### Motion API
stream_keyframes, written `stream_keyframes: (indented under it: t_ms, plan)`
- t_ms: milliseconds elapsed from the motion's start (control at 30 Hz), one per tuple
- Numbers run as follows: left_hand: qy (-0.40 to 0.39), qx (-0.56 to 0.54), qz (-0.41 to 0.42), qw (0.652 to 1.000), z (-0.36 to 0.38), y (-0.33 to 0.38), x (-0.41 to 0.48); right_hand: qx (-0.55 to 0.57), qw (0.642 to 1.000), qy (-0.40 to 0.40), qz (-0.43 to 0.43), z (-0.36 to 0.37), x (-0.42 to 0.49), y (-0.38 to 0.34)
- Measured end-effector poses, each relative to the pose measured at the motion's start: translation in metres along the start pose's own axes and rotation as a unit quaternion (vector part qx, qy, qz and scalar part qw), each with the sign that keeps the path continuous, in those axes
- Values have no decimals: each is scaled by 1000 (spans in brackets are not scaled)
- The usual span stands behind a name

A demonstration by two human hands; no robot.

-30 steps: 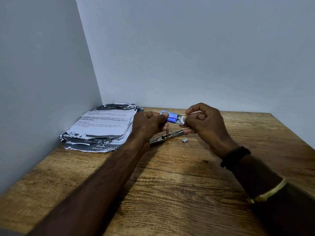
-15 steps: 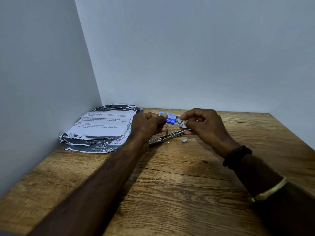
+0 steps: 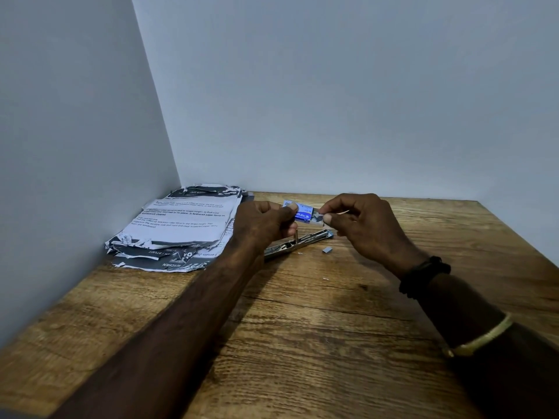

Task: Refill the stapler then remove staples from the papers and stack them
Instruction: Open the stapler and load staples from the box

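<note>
A small blue staple box (image 3: 302, 212) is held above the table between both hands. My left hand (image 3: 263, 225) grips its left end. My right hand (image 3: 363, 225) pinches at the box's open right end, where grey staples show. Below the hands, the metal stapler (image 3: 298, 242) lies opened flat on the wooden table (image 3: 302, 328). A short loose strip of staples (image 3: 327, 251) lies just right of it. The pile of torn, printed papers (image 3: 178, 228) sits at the back left corner.
Grey walls close in the table at the left and the back. A dark band and a yellow bangle sit on my right wrist. A few tiny bits lie on the wood near the stapler.
My right hand has lowered slightly and its fingers have closed in on the box's open end. The box and my left hand have barely shifted.
</note>
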State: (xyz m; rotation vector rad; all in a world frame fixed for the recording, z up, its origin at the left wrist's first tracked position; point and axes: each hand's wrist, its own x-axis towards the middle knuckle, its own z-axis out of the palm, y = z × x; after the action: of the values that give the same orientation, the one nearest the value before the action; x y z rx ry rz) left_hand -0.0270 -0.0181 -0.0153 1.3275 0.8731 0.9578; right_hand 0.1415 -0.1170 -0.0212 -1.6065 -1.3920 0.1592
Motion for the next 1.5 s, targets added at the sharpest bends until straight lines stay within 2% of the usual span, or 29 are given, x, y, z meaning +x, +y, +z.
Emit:
stream_keyframes:
  t_ms: [267,433,567,667,733,833,933,1033,1167,1233,1367,1500]
  plan:
    - [-13,-4,-8,1000,-1,-1,1,43,999,13,7,1,2,0]
    - [-8,-1,-9,1000,-3,-1,2,109,993,34,39,-3,2,0]
    - [-3,-8,-13,1000,-3,0,1,111,991,38,63,-6,3,1]
    - [10,-28,-12,999,-5,0,2,62,993,32,92,-10,4,7]
    - [11,-32,-9,999,-5,1,2,-33,992,-10,122,-14,2,13]
    - [6,-29,-11,999,-5,2,1,-173,966,-97,165,-17,0,14]
    - [3,-23,-13,1000,-4,1,1,-237,948,-119,174,-13,1,8]
    - [0,-20,-11,1000,-4,0,2,-264,945,-102,165,-9,-2,3]
    - [0,-15,-8,1000,-4,0,2,-236,963,-77,106,-6,-6,0]
    - [2,-15,-8,1000,-5,0,2,-213,969,-94,86,-4,-6,-2]
    - [1,-11,-9,1000,-4,1,1,-254,955,-146,44,1,-7,1]
    - [2,-5,-6,1000,-5,1,0,-261,954,-140,36,3,-8,3]
